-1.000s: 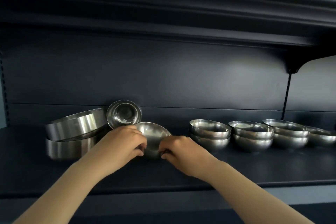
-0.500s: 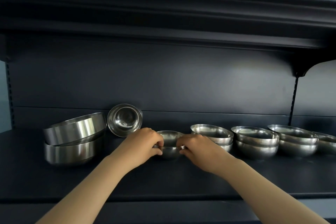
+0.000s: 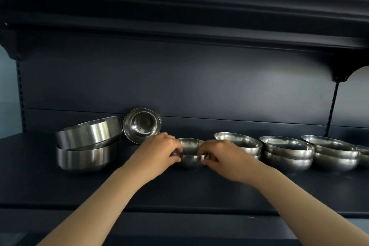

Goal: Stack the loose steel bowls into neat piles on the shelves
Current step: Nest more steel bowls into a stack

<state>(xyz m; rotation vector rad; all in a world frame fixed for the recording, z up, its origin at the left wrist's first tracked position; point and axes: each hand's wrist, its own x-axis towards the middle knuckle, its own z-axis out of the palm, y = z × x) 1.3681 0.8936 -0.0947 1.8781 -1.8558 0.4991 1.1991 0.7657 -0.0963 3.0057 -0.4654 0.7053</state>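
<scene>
Steel everywhere on this dark shelf [image 3: 60, 189], and we have both hands on one small bowl [image 3: 190, 155] at its middle. Our left hand [image 3: 159, 152] pinches the bowl's left rim, our right hand [image 3: 221, 155] pinches the right rim, fingers curled over the edge on each side. The bowl sits upright, mouth up, its base seemingly on the shelf (contact is hard to confirm from here).

How far along are we? We judge it about midway. To the right, three piles of two [image 3: 287, 152] stand in a row, with another bowl partly cut off at the frame edge. To the left, two larger bowls [image 3: 85, 146] are nested, though the top one tilts, so that pile is hardly neat. Behind our left hand, one bowl [image 3: 141, 125] lies on its side, mouth facing us, leaning against the back panel [image 3: 179, 86]; that one is clearly loose.

Our held bowl is round, so no long axis to speak of; its opening points straight up.
</scene>
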